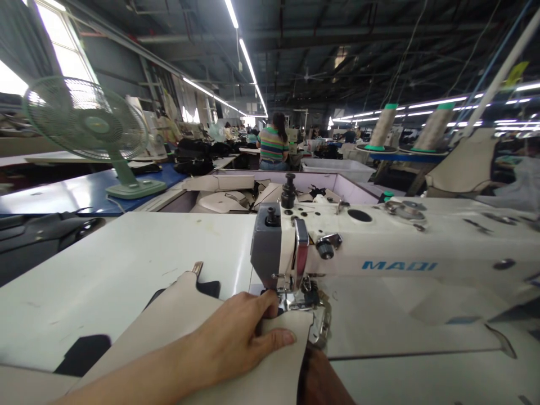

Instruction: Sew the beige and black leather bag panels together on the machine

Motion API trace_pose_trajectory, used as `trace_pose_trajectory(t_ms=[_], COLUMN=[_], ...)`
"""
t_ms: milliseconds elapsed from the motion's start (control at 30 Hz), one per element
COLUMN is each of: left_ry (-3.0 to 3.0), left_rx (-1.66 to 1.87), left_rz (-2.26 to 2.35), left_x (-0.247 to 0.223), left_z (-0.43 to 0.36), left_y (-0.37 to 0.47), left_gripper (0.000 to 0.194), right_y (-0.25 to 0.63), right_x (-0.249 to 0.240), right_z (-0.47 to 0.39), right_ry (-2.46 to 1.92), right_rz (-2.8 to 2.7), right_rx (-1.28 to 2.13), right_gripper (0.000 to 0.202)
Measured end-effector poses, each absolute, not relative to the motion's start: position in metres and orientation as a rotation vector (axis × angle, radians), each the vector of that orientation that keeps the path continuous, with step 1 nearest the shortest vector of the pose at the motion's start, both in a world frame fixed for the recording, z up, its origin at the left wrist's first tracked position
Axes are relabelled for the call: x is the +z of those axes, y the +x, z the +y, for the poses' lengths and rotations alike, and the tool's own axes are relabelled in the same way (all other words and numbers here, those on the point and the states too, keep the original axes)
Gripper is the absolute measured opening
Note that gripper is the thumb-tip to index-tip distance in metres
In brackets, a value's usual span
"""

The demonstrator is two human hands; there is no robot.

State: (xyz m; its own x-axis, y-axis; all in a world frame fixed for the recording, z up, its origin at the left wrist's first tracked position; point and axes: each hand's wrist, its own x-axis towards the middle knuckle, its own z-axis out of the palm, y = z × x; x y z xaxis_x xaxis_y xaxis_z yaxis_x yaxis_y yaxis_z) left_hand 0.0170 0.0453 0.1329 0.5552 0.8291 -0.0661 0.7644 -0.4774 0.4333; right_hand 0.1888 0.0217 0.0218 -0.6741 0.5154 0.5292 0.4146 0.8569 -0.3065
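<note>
As my left hand (230,340) rests on the beige panel (171,309), fingers (276,338) parted, I cannot tell the grip of my right hand (324,382).

Left hand (238,334) palm-down, fingers (268,302) bent, thumb (276,338) apart, right hand (324,378) partly hidden

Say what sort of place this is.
Probably a sewing factory: a white, blue-lettered sewing machine has a flat beige panel at its needle end, tall beige thread cones with green ends stand beyond, and a lilac-walled bin holds more beige pieces.
</note>
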Motion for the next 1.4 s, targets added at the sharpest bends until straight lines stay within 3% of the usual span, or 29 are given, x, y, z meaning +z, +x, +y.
trace_pose_trajectory(t_ms=[233, 533, 900, 1200, 1400], left_ry=[2.555, 2.776, 2.741, 2.779, 2.782], left_rx=[0.067, -0.363, -0.28, -0.015, -0.059], left_rz=[1.385, 1.455, 1.477, 1.492, 1.48], left_x=[0.132, 0.145, 0.149, 0.143, 0.139], left_z=[0.041, 0.027, 0.027, 0.019, 0.026], left_y=[0.011, 0.027, 0.03, 0.021, 0.026], left_gripper=[0.042, 0.051, 0.049, 0.038, 0.032], right_y=[0.189, 0.187, 0.187, 0.184, 0.186], right_x=[0.025, 0.007, 0.01, 0.019, 0.021], right_z=[0.018, 0.022, 0.023, 0.024, 0.027], right_ry=[-0.627, -0.626, -0.591, -0.521, -0.542], right_rz=[-2.289, -2.368, -2.265, -2.101, -2.081], right_rx=[0.174, -0.007, 0.043, 0.027, 0.067], right_gripper=[0.027, 0.03, 0.03, 0.033, 0.035])
